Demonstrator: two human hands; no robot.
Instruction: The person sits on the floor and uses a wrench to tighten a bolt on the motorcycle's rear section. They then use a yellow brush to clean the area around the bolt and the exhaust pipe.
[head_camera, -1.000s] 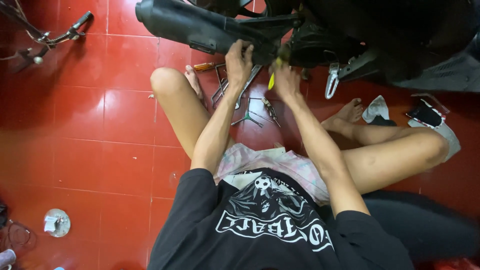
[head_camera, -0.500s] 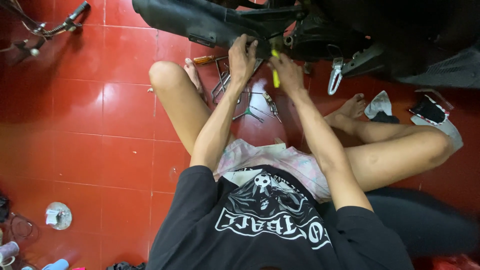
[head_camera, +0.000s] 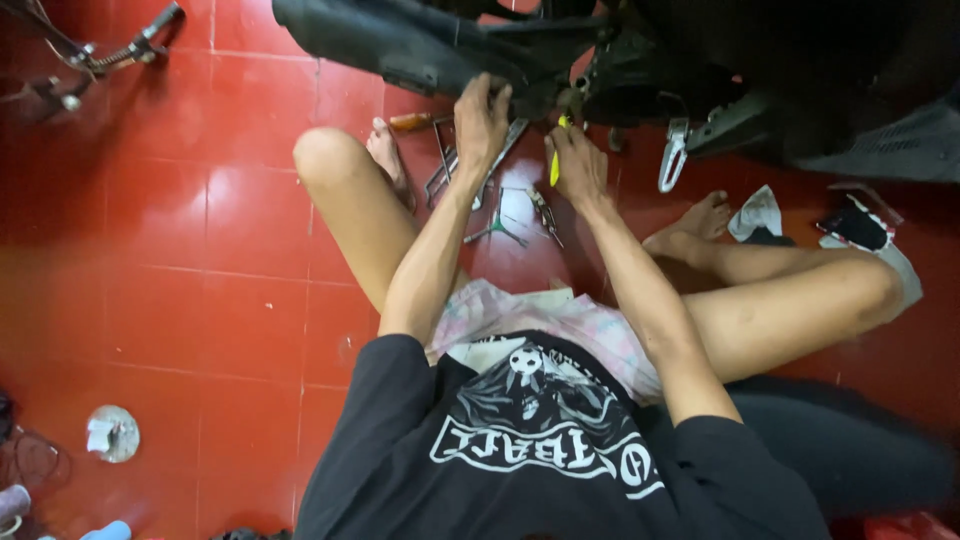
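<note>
Under black motorcycle body (head_camera: 420, 45), yellow-handled tool (head_camera: 555, 165) in right hand (head_camera: 578, 165) grip, left hand (head_camera: 482, 125) alongside

Glossy red tiles (head_camera: 180, 250) cover the floor, the motorbike panel (head_camera: 400, 45) looks matt black plastic, bare metal tools (head_camera: 497, 228) lie shiny, and the shorts (head_camera: 560, 325) are soft cloth.

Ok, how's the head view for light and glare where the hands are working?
Head view: glare patches on the glossy red floor tiles, one beside the loose tools; the black motorcycle body sits in deep shadow with little detail; left hand and right hand, holding a yellow-handled tool, are evenly lit and fairly sharp; wide-angle bending at the edges.
</note>
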